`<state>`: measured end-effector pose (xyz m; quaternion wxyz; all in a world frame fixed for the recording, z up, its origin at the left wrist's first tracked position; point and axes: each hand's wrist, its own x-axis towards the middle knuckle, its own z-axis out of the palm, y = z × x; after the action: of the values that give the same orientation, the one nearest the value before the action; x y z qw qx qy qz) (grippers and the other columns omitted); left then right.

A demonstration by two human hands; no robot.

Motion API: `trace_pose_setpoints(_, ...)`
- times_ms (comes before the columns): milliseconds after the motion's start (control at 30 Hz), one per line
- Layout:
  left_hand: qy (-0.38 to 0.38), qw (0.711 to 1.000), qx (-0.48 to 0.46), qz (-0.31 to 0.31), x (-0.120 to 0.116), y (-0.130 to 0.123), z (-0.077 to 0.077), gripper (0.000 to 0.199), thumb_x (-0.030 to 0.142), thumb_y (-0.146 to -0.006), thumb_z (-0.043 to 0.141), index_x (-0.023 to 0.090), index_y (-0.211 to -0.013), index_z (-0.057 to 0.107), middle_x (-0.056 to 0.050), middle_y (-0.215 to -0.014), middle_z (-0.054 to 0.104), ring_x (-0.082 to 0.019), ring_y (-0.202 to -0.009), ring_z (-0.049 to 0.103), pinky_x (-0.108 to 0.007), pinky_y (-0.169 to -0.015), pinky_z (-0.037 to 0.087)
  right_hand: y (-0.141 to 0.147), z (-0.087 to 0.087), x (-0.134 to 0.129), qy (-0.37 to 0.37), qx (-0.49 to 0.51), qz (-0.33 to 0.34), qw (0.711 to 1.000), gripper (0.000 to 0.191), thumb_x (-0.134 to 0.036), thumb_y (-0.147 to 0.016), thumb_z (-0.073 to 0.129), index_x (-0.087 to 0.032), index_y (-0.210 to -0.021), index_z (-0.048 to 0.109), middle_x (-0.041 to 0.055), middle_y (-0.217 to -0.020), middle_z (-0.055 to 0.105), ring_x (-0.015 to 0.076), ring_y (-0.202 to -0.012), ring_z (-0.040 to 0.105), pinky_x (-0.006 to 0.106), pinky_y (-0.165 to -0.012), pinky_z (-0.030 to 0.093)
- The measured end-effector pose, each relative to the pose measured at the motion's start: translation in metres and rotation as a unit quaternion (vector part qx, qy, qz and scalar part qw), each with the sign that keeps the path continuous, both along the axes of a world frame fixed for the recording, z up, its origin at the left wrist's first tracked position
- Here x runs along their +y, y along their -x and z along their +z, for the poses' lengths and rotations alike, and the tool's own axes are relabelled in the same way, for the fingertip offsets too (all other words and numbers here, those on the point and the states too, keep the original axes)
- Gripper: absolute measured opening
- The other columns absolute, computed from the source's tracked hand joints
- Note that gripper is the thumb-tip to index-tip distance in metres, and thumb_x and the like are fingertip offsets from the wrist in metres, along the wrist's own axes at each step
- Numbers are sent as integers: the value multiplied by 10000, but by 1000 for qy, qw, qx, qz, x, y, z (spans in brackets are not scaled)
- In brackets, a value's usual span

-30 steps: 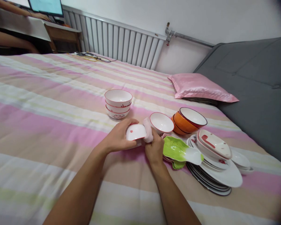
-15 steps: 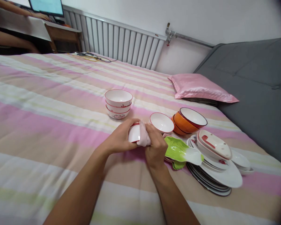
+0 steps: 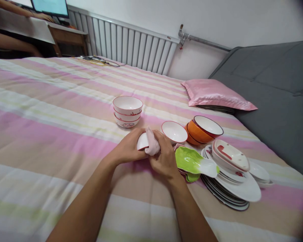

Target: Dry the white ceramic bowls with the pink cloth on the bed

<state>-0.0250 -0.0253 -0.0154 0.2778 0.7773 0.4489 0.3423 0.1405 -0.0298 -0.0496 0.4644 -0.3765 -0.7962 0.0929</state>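
Note:
My left hand (image 3: pixel 129 147) is closed around a small white bowl (image 3: pixel 142 141) with a red rim, tilted and partly covered by both hands. My right hand (image 3: pixel 166 156) grips a pale pink cloth (image 3: pixel 152 144) and presses it over the bowl's edge. Beyond my left hand stands a stack of white bowls (image 3: pixel 128 112) with red rims. Just past my right hand sits a single white bowl (image 3: pixel 174 131), and a green leaf-shaped dish (image 3: pixel 189 159) lies on other dishes close to that hand's right side.
Orange bowls (image 3: pixel 200 129) are stacked at the right. Nearer stands a pile of plates (image 3: pixel 249 188) topped by a white and red dish (image 3: pixel 232 155). A pink pillow (image 3: pixel 217 93) rests by the grey headboard (image 3: pixel 272 77). Cables (image 3: pixel 102 61) lie at the striped bed's far edge; a person's arm (image 3: pixel 22 12) is at the desk.
My right hand has shifted slightly left and turned, carrying the cloth along the bowl's rim. My left hand and the bowl have tilted a little. The other dishes have stayed put.

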Motion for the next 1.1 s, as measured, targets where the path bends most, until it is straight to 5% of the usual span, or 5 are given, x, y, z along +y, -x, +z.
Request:
trace_pose_setpoints(333,2,1000,-15,-3,-2,-1,3,383,273,-665,639,173,-1018,529,-54,-998,591,-226,-880,595,-325,-734,486,-13,8,-1,112,73,111,985,582,-110,-734,390,-235,-1294,482,36,-1407,459,224,-1321,390,442,-1108,312)
trace_pose_setpoints(667,-15,1000,9,0,-1,1,0,523,355,-685,658,157,-1146,512,-90,-1099,575,-250,-985,575,-355,-828,472,-7,-1,4,6,37,37,999,537,-43,-749,443,-217,-1250,522,72,-1268,580,212,-1210,501,414,-1039,397)
trace_pose_setpoints(1100,-50,998,14,-24,-1,-1,-7,773,179,-594,637,164,-1311,348,-135,-1286,513,-286,-1157,519,-409,-968,429,-3,-3,2,-44,-14,-43,998,507,-28,-716,381,-150,-1171,568,113,-1185,628,218,-1157,541,410,-988,430)
